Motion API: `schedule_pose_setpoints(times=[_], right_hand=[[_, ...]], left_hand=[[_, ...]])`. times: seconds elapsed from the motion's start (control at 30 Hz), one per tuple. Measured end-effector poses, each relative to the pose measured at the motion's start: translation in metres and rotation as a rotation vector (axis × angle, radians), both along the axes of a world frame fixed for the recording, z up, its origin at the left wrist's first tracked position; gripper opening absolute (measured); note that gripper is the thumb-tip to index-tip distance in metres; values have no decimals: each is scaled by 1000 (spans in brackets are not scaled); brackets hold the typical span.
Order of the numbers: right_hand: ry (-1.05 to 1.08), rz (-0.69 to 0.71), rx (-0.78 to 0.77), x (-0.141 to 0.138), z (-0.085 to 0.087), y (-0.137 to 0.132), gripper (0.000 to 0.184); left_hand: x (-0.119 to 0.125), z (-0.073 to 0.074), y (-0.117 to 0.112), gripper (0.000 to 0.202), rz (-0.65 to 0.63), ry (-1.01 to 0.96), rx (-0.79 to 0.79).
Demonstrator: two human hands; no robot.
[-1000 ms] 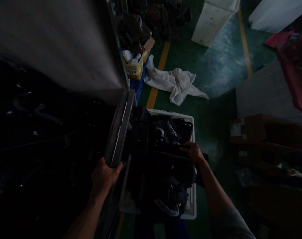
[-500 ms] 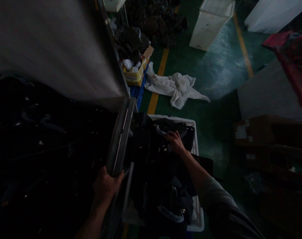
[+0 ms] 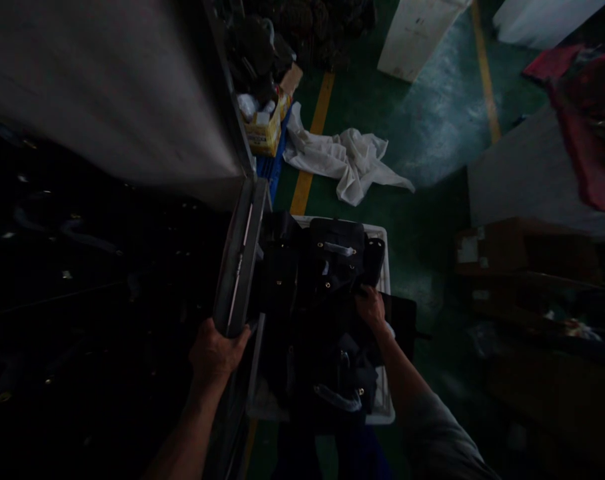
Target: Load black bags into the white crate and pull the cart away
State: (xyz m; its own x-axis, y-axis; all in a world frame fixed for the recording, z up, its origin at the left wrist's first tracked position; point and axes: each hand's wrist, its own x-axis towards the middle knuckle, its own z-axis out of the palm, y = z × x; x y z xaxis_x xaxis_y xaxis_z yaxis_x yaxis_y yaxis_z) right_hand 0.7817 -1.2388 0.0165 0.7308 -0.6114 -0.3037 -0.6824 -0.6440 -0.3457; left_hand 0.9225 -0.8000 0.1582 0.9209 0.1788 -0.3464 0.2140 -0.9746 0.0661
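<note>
My left hand (image 3: 216, 353) is wrapped round the near end of a grey metal rail (image 3: 241, 267). Below and right of it stands a white plastic crate (image 3: 386, 267) filled with black bags. One black bag (image 3: 337, 233) lies at the far end, its handle (image 3: 340, 249) covered in clear wrap. My right hand (image 3: 370, 307) is closed over dark material at the crate's right side, apparently a black bag; its fingertips are partly hidden in shadow. Nearer to me lies another black bag (image 3: 350, 380) with a wrapped handle and brass-coloured fittings.
Many dark bags (image 3: 65, 273) fill the left side behind the rail. A white cloth (image 3: 350, 157) lies crumpled on the green floor beyond the crate. A yellow box (image 3: 264, 137) sits on a blue pallet (image 3: 271, 175). Cardboard boxes (image 3: 492, 247) stand at right.
My right hand has left the wrapped handle of the far bag and moved nearer, to the crate's right side. That bag now lies flatter. The left hand keeps its hold on the rail.
</note>
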Motion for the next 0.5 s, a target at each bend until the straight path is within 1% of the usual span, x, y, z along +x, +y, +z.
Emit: schedule_pose_setpoints(times=[0.07, 0.1, 0.17, 0.2, 0.23, 0.3, 0.37, 0.43, 0.5], right_hand=[[112, -25, 85, -48, -6, 4, 62], [176, 0, 110, -67, -8, 7, 70], [283, 85, 85, -89, -12, 12, 85], [316, 113, 34, -92, -15, 15, 91], [339, 113, -32, -92, -17, 16, 94], [358, 36, -170, -83, -22, 14, 97], [383, -73, -246, -73, -27, 5, 97], [446, -131, -194, -67, -33, -11, 94], [508, -120, -87, -64, -36, -29, 90]], left_hand=[[0, -3, 1, 85, 4, -4, 12], [-1, -5, 1, 84, 2, -10, 14], [-2, -7, 2, 82, -10, -19, 6], [-2, -8, 2, 82, -15, -26, 1], [-3, -8, 2, 82, -17, -35, 0], [-3, -8, 2, 83, -15, -49, 0], [-3, -7, 1, 84, -4, -49, 3], [-3, -7, -1, 85, 1, -34, 6], [-2, -6, -2, 88, 4, -23, 10]])
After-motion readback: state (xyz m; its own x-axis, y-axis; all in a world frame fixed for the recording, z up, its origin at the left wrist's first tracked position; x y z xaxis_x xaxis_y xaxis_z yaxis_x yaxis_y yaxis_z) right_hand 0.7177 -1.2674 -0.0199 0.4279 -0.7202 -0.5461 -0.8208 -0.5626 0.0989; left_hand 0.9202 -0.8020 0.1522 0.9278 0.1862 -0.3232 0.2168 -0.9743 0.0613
